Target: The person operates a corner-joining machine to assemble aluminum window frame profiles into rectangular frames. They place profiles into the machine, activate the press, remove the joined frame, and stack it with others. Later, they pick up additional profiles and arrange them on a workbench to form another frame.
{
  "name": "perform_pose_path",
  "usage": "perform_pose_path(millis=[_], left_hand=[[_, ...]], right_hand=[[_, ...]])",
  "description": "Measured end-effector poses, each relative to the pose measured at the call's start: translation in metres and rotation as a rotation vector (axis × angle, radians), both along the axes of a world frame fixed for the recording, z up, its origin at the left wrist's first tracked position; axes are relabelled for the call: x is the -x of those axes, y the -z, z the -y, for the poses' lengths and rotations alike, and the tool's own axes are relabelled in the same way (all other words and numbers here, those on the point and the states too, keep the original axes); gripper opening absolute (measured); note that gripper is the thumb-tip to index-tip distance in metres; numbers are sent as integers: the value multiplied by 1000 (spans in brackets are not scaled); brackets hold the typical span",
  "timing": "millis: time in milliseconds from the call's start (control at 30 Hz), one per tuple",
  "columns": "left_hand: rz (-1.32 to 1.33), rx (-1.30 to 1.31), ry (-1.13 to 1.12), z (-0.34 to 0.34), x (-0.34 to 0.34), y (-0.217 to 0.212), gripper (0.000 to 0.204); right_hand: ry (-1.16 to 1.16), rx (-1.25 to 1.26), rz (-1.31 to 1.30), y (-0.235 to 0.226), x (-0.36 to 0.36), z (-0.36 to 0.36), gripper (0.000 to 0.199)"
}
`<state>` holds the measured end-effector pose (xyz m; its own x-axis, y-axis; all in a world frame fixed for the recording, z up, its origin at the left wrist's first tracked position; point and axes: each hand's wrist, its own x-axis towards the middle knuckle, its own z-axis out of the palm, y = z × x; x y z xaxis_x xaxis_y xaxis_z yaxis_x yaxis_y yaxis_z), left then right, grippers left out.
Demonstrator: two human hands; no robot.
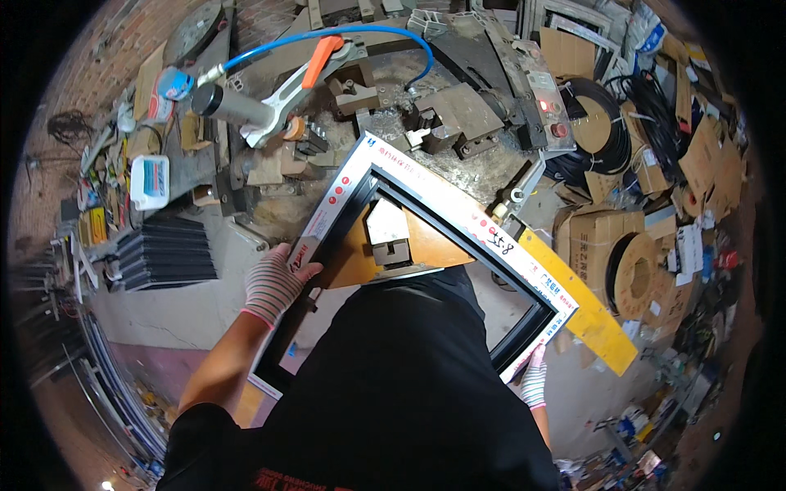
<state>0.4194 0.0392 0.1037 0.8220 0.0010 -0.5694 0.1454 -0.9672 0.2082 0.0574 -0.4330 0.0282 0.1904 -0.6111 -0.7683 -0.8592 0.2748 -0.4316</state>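
Both hands on window frame corner at the press.
Left hand (pixel 272 285) & right hand (pixel 535 378), grip clamped on frame (pixel 458 214) rails; corner sits on machine surface (pixel 467 168).

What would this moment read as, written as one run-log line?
left hand: grips window frame left side | right hand: grips frame's right end | frame corner: on the corner press

Left hand (pixel 272 284) in striped knit glove, fingers curled in firm grip, bare forearm running down-left to black sleeve. Right hand (pixel 535 378) also gloved, fingers closed in grip (thumb hidden), low at right, forearm mostly hidden behind torso. Arms spread wide apart.
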Motion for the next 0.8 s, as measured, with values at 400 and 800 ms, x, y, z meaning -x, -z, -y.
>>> perform_pose_path(millis=[400,800], left_hand=[[151,1,3,9,0,10,69],[251,-41,-21,-116,162,52,139]], right_hand=[[6,25,-110,5,-23,-2,88],[-116,66,-10,-5,-58,21,74]])
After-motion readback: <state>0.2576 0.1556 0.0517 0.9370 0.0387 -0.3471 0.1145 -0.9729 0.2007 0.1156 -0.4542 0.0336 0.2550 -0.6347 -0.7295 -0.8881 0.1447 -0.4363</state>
